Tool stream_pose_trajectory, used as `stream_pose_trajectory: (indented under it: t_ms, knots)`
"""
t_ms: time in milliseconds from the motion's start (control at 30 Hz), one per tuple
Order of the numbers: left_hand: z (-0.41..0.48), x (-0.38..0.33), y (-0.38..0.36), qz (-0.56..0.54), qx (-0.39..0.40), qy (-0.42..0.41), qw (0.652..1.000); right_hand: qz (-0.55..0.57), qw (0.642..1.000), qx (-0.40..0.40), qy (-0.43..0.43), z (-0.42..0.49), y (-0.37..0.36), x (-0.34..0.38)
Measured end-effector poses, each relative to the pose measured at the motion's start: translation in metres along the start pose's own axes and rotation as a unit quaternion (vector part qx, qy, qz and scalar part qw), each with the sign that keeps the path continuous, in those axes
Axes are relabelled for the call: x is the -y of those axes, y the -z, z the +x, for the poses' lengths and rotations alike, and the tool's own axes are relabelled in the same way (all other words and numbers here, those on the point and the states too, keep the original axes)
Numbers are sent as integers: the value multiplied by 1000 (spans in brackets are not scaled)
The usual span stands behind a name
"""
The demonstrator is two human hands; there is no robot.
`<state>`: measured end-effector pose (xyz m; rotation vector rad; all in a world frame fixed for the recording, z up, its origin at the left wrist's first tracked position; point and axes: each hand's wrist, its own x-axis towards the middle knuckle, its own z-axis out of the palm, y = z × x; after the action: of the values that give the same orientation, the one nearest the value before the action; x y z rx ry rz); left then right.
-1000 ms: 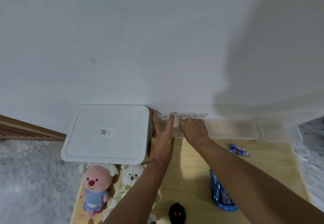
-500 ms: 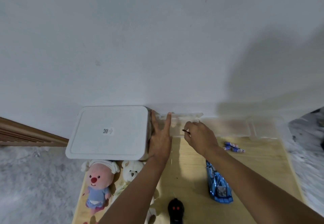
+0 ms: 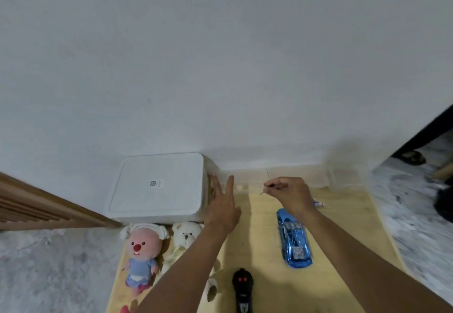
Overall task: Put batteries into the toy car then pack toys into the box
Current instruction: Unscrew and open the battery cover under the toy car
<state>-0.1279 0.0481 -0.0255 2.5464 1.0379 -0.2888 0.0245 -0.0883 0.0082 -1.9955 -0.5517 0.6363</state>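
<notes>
The left hand (image 3: pixel 221 206) lies flat with its fingers spread, beside the right wall of the lidded white box (image 3: pixel 157 187) at the far left of the wooden counter (image 3: pixel 343 251); whether it touches the wall cannot be determined. The right hand (image 3: pixel 290 193) is raised near the far edge of the counter, its fingertips pinching a thin, small tool (image 3: pixel 262 192) too blurred to identify. The blue toy car (image 3: pixel 294 239) lies on the counter just below the right wrist, the batteries (image 3: pixel 318 203) partly hidden behind that wrist, the black remote control (image 3: pixel 242 288) at the near edge, and the pink plush toy (image 3: pixel 142 251) and white plush bear (image 3: pixel 186 236) in front of the box.
</notes>
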Motion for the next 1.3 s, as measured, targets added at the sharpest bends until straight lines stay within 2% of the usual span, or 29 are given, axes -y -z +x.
stream_pose_trajectory:
  t_ms: [67,167,300,400,500,633,800,1100,1200,1300]
  knots:
    - [-6,0,4,6,7,-11,1000,20,1000,14,8,-6,7,1]
    - [-16,-2,10,9,7,-35,999,-12,999,12,32,-13,19,1]
    - [-26,-13,18,-2,19,-102,995,-28,999,18,-24,-27,38,-1]
    - [-34,-28,12,-53,64,-146,986,-90,995,11,-41,-42,52,-12]
    - [-45,-46,-3,-92,117,-157,976,-171,984,22,-48,-62,61,-34]
    - [-55,-66,-28,-123,169,-150,966,-258,959,101,-61,-80,68,-77]
    - [-59,-83,-52,-143,178,-122,966,-214,954,199,-65,-83,70,-104]
    - [-71,-101,-79,-205,100,-97,969,-96,971,213,-57,-76,71,-123]
    - [-77,-107,-81,-230,54,-84,968,-27,977,194,-78,-75,72,-124]
    - [-82,-111,-77,-293,35,-65,953,10,985,161,-61,-73,79,-120]
